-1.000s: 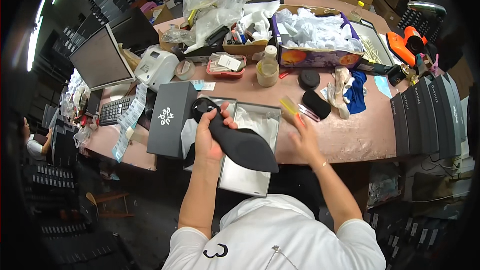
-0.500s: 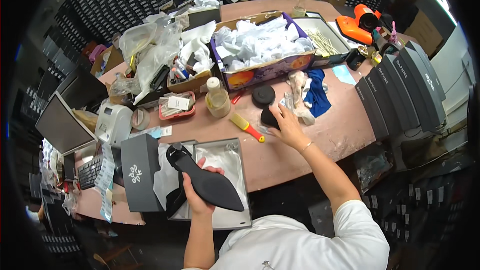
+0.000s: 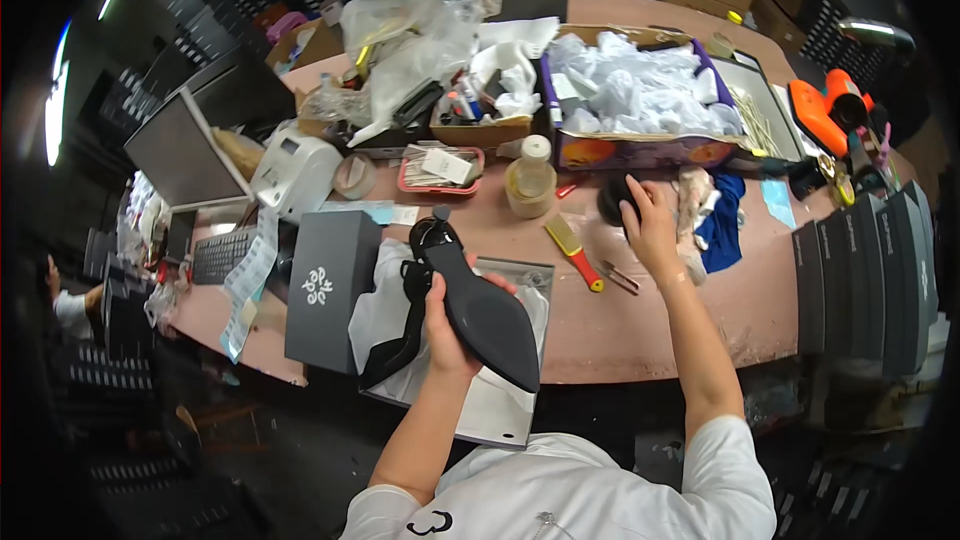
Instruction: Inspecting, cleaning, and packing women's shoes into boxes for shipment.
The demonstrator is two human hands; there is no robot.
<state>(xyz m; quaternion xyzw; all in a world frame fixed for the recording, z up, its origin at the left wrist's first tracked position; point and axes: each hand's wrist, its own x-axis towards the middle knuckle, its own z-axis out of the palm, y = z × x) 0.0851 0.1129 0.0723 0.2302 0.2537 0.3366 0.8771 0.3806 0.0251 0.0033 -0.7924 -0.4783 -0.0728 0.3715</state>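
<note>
Right hand [image 3: 656, 230] has reached the black disc [image 3: 612, 203] (grip unclear); left hand [image 3: 450, 340] grips shoe [image 3: 490, 325] over box edge [image 3: 547, 286].

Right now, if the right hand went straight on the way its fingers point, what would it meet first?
Most likely the round black object directly at the right hand, though depth leaves actual contact unclear. Beyond it stands the purple carton of white paper.

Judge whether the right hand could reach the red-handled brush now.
Probably yes: the brush lies uncovered on the table, left of the right hand, which is at a black object.
</note>
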